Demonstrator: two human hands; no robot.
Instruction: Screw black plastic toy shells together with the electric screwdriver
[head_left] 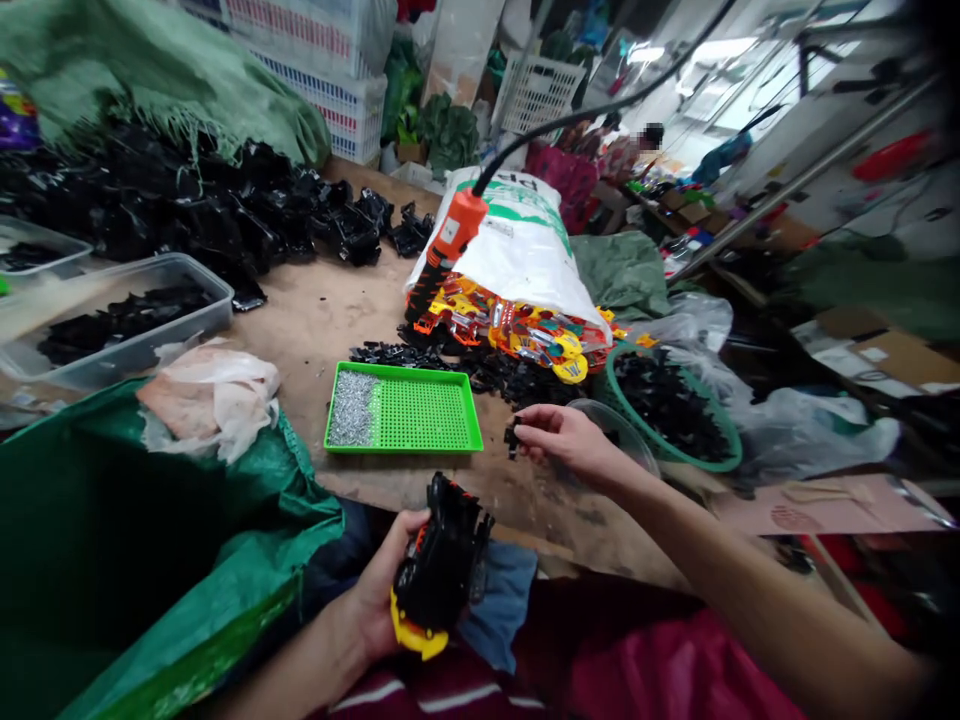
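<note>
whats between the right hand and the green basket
In the head view, a clear plastic bowl sits between the right hand and the green basket of black plastic parts.

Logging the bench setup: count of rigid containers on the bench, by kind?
Clear plastic tubs: 2
Green perforated tray: 1
Green round basket: 1
Clear plastic bowl: 1
Total: 5

Black-and-yellow plastic toy (441, 565), small black part (512, 438)
</note>
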